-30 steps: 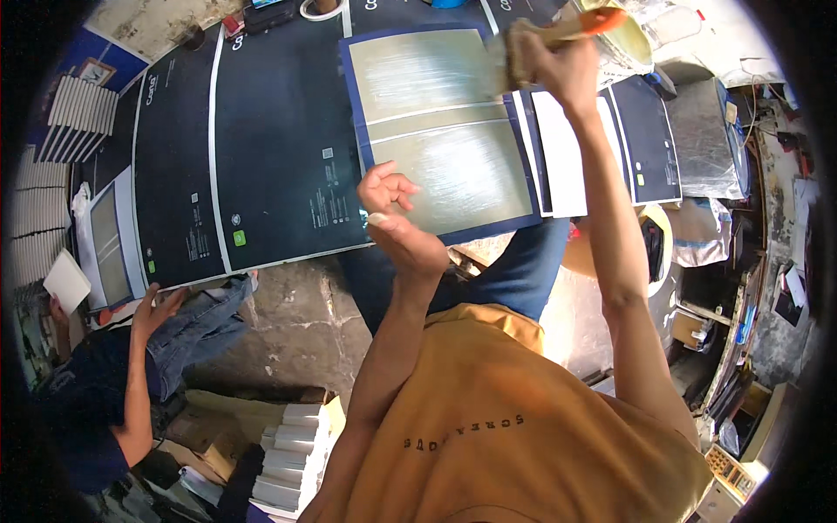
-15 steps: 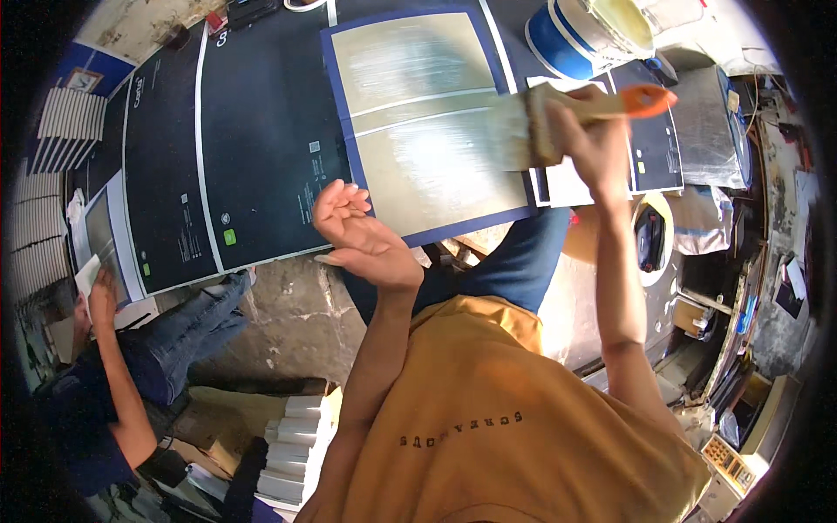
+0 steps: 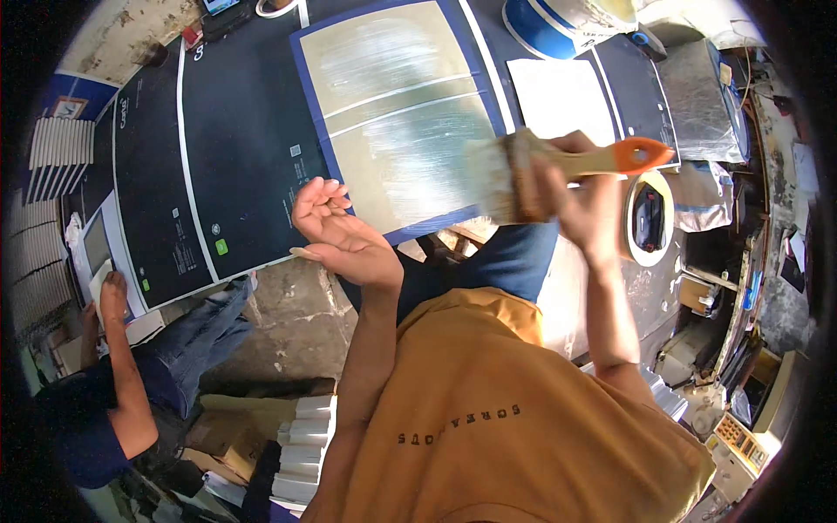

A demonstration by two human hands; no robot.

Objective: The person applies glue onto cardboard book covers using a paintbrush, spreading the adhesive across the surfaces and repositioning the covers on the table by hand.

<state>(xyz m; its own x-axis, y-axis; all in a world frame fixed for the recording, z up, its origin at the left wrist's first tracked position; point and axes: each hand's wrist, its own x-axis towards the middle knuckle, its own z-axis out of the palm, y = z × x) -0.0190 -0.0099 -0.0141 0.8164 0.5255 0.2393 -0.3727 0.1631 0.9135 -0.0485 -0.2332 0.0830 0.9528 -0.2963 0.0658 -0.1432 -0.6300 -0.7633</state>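
Note:
My right hand grips a wide paintbrush by its wooden handle, which ends in orange. Its pale bristles are over the near right corner of a blue-edged sheet that carries two beige boards with a narrow strip between them. Glossy wet streaks cover much of both boards. I cannot tell whether the bristles touch the surface. Left of the sheet's near corner, my left hand is held palm up, fingers loosely curled and apart, with nothing in it.
Dark panels cover the table. A blue-and-white bucket stands at the far right, near white paper. A tape roll lies right of my hand. At left, a co-worker's hand holds something white beside stacked books.
My right hand has brought the brush nearer to me, from the boards' right side to the near right corner. The white paper is now more exposed. The whole view has shifted slightly.

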